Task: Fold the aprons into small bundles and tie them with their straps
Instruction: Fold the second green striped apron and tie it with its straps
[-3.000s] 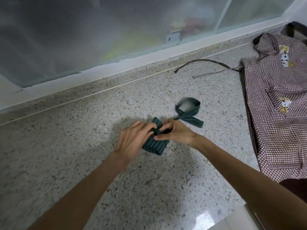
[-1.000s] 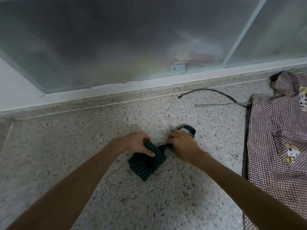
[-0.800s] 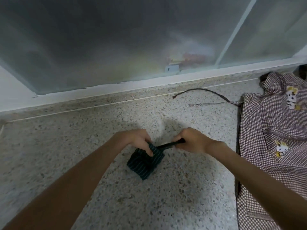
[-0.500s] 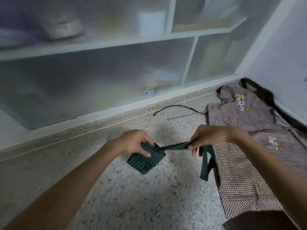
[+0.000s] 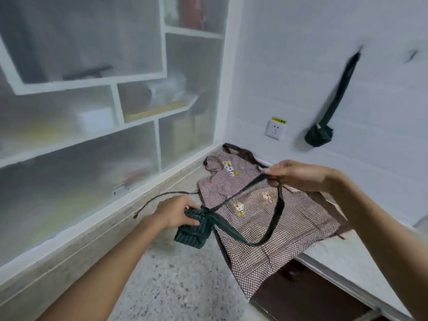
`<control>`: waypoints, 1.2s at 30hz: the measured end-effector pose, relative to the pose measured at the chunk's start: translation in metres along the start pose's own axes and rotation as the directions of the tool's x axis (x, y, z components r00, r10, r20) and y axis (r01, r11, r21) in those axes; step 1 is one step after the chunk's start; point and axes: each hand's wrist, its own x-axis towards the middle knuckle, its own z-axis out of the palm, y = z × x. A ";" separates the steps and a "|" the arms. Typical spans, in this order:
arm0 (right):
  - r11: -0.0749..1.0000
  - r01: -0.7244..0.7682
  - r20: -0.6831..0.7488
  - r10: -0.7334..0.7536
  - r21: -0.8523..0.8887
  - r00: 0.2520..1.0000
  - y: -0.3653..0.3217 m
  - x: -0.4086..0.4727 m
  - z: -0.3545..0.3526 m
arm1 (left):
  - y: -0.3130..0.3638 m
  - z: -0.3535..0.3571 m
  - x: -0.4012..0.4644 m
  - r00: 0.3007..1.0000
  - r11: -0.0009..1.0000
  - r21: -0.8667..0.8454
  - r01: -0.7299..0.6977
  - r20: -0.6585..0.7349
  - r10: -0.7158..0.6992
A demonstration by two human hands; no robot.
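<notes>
I count two aprons on the counter (image 5: 185, 286): green bundle (image 5: 194, 230) mid-surface, gripped by my left hand (image 5: 174, 213); right hand (image 5: 293, 174) pinches its strap (image 5: 243, 195) over the flat checked apron (image 5: 261, 218).

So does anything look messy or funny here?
A bit. The checked apron hangs partly over the counter edge, unfolded. The green bundle, held by the left hand, isn't tied yet: its strap droops in a loose loop from the right hand. Nothing looks spilled or torn.
</notes>
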 end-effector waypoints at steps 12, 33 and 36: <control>0.860 0.367 -0.574 -0.110 0.354 0.812 -0.003 -0.083 -0.133 | 0.197 0.028 0.154 0.982 0.983 -0.033 -0.181 0.054 0.183; 0.936 -0.230 -0.962 -0.272 -0.266 0.005 0.102 -0.103 -0.386 | 0.506 -0.083 0.368 0.876 0.572 -0.702 -0.425 -0.159 0.456; 0.928 -0.224 -0.951 -0.309 -0.298 -0.015 0.099 -0.106 -0.413 | 0.521 -0.091 0.391 0.856 0.568 -0.670 -0.477 -0.208 0.474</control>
